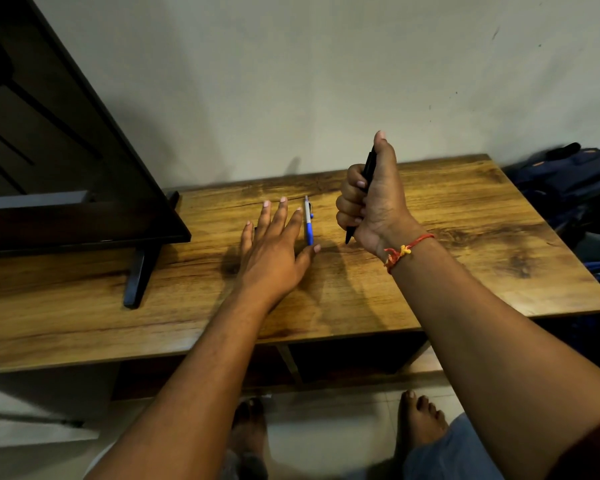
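The right hand (371, 202) was raised above the wooden tabletop (465, 237), its fingers (349, 202) clenched in a fist round a black pen (369, 166). The pen stood nearly upright, tilted a little. Its upper end lay under the thumb, which pressed on top, and its pointed lower end stuck out below the fist, clear of the wood. A red and yellow thread bracelet (404, 251) circled that wrist. The left hand (274, 244) lay low over the tabletop, palm down, its fingers (281, 213) straight, spread and grasping nothing. Whether the palm actually rested on the wood could not be told. Just beside it, between the two hands, a blue pen (308, 221) with a grey upper half lay flat on the tabletop, its clip end pointing toward the wall (291, 81). The left forefinger ran alongside it and the thumb tip sat at its blue lower end, though contact could not be made out. To the left stood a dark television (66, 150), one stand foot (137, 275) resting on the tabletop. A dark blue backpack (575, 181) lay beyond the tabletop's right edge, and bare feet (420, 417) showed on the floor below.
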